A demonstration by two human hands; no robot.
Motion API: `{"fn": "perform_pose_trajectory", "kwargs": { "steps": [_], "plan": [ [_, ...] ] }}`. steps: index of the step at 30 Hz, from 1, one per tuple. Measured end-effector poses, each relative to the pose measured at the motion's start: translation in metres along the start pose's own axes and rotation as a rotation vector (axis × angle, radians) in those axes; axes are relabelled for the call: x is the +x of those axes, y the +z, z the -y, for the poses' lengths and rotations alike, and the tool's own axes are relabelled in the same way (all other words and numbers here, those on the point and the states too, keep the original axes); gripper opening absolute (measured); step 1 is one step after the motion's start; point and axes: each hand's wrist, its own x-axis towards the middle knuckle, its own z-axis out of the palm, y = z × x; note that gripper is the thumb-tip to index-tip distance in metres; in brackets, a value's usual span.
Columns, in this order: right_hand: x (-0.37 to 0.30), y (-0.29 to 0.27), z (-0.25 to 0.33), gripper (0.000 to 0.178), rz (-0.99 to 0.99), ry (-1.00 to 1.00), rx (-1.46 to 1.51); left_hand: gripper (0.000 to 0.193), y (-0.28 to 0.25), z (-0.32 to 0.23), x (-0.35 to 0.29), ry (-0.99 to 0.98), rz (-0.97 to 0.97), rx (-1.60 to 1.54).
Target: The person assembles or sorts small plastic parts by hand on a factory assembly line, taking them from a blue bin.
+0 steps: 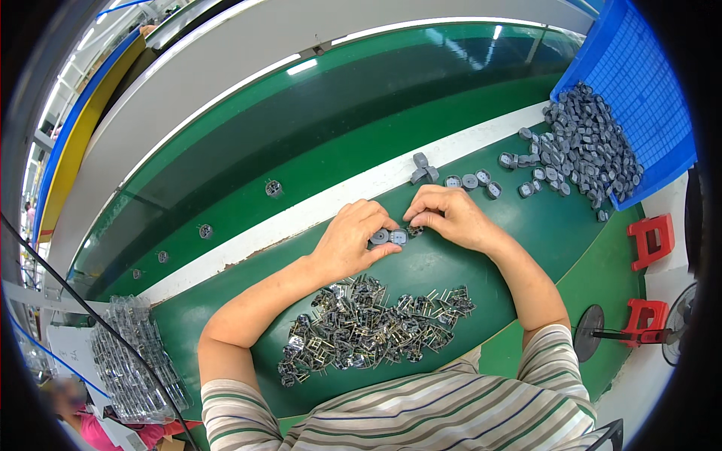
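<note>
Over the middle of the green table, my left hand (350, 237) grips a pair of small grey plastic housings (398, 237) between thumb and fingers. One housing shows its open hollow side. Close beside them, my right hand (456, 218) pinches a small dark part with metal pins (415, 231); the fingers cover some of it. A heap of similar pronged metal parts (361, 323) lies between my forearms and my body. Beyond my right hand sit several loose grey housings (470, 181) and a small stack of them (423, 169).
At the far right, a blue crate (639, 83) lies tipped with many grey housings (583, 135) spilling out. Past the white rail (308, 207), a green conveyor belt (233, 199) carries several small parts. Clear plastic trays (135, 361) are stacked at left; red stools (651, 240) stand at right.
</note>
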Motion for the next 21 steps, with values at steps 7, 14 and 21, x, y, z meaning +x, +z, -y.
{"fn": "perform_pose_trajectory", "kwargs": {
  "steps": [7, 14, 21],
  "plan": [
    [-0.004, 0.012, 0.010, 0.012, -0.029, -0.310, -0.173, 0.036, 0.001, -0.002, 0.000, -0.008, 0.003, 0.016],
    [-0.004, -0.001, -0.005, 0.010, -0.204, -0.258, -0.457, 0.034, 0.001, -0.003, 0.001, -0.025, 0.033, 0.002],
    [-0.003, 0.005, 0.008, 0.010, -0.130, -0.007, -0.132, 0.036, 0.002, -0.003, -0.001, -0.023, 0.007, 0.015]
  ]
}}
